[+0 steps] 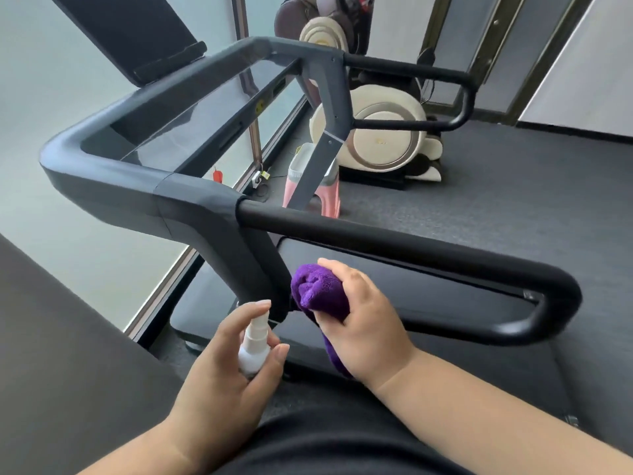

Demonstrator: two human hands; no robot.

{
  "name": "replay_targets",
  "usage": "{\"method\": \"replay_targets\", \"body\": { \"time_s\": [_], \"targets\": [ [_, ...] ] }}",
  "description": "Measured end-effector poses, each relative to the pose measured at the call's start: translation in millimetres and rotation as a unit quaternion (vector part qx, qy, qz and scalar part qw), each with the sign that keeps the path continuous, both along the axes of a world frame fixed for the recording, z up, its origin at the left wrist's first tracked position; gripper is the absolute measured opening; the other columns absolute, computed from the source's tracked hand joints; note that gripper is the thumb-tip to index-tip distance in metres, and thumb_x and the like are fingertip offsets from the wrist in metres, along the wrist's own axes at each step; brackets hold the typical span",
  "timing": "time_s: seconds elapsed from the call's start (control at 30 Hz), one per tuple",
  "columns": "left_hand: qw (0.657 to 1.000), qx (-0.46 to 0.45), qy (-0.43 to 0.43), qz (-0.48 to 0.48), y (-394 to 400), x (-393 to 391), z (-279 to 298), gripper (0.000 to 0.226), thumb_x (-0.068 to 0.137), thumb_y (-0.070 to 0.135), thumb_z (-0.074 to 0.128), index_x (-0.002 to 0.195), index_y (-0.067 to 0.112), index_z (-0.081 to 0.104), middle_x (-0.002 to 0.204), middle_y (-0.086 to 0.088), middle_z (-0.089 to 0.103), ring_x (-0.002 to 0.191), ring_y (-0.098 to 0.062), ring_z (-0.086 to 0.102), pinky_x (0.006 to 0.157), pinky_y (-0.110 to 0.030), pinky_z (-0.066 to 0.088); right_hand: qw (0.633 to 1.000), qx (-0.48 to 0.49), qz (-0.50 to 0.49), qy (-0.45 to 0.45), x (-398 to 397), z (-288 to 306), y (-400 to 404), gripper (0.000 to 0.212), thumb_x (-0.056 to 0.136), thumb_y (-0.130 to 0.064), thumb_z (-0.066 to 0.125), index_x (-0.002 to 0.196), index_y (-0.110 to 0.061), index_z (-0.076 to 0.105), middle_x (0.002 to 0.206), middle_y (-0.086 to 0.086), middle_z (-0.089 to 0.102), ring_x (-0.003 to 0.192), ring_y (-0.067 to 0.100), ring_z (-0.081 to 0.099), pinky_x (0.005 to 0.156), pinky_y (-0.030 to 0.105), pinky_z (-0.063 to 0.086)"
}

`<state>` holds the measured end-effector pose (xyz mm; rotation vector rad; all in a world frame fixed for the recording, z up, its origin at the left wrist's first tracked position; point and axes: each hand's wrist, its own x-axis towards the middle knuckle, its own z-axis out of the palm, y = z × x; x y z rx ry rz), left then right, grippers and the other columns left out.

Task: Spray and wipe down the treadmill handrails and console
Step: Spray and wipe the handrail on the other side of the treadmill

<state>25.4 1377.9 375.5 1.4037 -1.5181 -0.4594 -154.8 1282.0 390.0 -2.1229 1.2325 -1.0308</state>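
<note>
My left hand (219, 365) grips a small white spray bottle (253, 344), index finger on top of the nozzle, which points toward the treadmill upright (246, 265). My right hand (366, 320) holds a bunched purple cloth (313, 289) against that upright, just below the near black handrail (394, 241). The handrail loops round at the right and returns underneath. The grey console frame (113, 180) with its glossy panel (191, 114) stretches up and left. A dark screen (126, 32) stands at its top. The far handrail (428, 77) loops at the upper right.
The treadmill belt deck (428, 296) lies under the near rail. A pink and grey container (329, 193) stands on the dark floor beyond it. A cream massage chair (380, 132) sits farther back. A glass wall (44, 80) runs along the left.
</note>
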Motion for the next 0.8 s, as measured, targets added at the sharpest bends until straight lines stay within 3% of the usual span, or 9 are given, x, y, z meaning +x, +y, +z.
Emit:
{"method": "replay_targets", "body": {
  "time_s": [0.2, 0.33, 0.5, 0.57, 0.67, 0.73, 0.8],
  "targets": [
    [0.998, 0.003, -0.009, -0.058, -18, -30, 4, 0.058, 0.080, 0.039, 0.066, 0.131, 0.053, 0.042, 0.094, 0.014, 0.066, 0.057, -0.004, 0.062, 0.056, -0.007, 0.045, 0.992, -0.017, -0.083, -0.094, -45, 16, 24, 0.058, 0.079, -0.039, 0.075, 0.132, -0.037, 0.052, 0.123, -0.028, 0.054, 0.115, -0.015, 0.049, 0.098, 0.004, 0.033],
    [0.996, -0.008, -0.019, -0.089, -27, -51, 6, 0.062, 0.082, 0.030, 0.070, 0.131, 0.054, 0.042, 0.095, 0.014, 0.065, 0.067, -0.007, 0.064, 0.063, -0.003, 0.043, 0.978, -0.065, -0.138, -0.141, -72, 32, 30, 0.055, 0.082, -0.051, 0.069, 0.132, -0.035, 0.052, 0.125, -0.029, 0.056, 0.118, -0.009, 0.053, 0.099, 0.007, 0.034],
    [0.993, -0.012, -0.012, -0.121, -31, -68, 8, 0.058, 0.087, 0.032, 0.069, 0.130, 0.057, 0.040, 0.095, 0.013, 0.064, 0.066, -0.008, 0.064, 0.063, -0.002, 0.043, 0.933, -0.185, -0.214, -0.223, -117, 68, 11, 0.043, 0.089, -0.051, 0.063, 0.124, -0.029, 0.053, 0.119, -0.036, 0.058, 0.116, -0.009, 0.054, 0.100, 0.010, 0.035],
    [0.992, -0.001, -0.003, -0.123, -30, -73, 10, 0.055, 0.083, 0.040, 0.064, 0.129, 0.059, 0.040, 0.095, 0.014, 0.065, 0.066, -0.008, 0.064, 0.064, -0.002, 0.042, 0.906, -0.239, -0.261, -0.231, -138, 81, -2, 0.047, 0.091, -0.054, 0.060, 0.126, -0.023, 0.053, 0.123, -0.029, 0.056, 0.118, -0.006, 0.054, 0.103, 0.015, 0.036],
    [0.992, 0.005, 0.007, -0.123, -30, -75, 11, 0.054, 0.082, 0.043, 0.062, 0.128, 0.060, 0.041, 0.095, 0.015, 0.065, 0.064, -0.008, 0.064, 0.062, -0.002, 0.043, 0.913, -0.253, -0.279, -0.160, -161, 93, -23, 0.056, 0.091, -0.057, 0.060, 0.134, -0.022, 0.051, 0.129, -0.017, 0.053, 0.122, 0.002, 0.052, 0.106, 0.018, 0.034],
    [0.993, -0.001, -0.001, -0.119, -30, -75, 10, 0.055, 0.082, 0.039, 0.063, 0.128, 0.059, 0.041, 0.095, 0.014, 0.065, 0.064, -0.007, 0.064, 0.063, -0.002, 0.043, 0.951, -0.190, -0.242, -0.022, -162, 90, -35, 0.062, 0.088, -0.066, 0.057, 0.138, -0.029, 0.050, 0.133, -0.010, 0.053, 0.124, 0.012, 0.051, 0.108, 0.026, 0.035],
    [0.993, -0.006, -0.005, -0.116, -29, -73, 9, 0.057, 0.082, 0.036, 0.065, 0.129, 0.057, 0.040, 0.095, 0.013, 0.065, 0.062, -0.007, 0.063, 0.062, -0.002, 0.043, 0.951, -0.116, -0.223, 0.178, -151, 75, -41, 0.068, 0.083, -0.076, 0.048, 0.139, -0.036, 0.048, 0.134, -0.005, 0.056, 0.124, 0.020, 0.052, 0.109, 0.043, 0.035]
  ]
}}
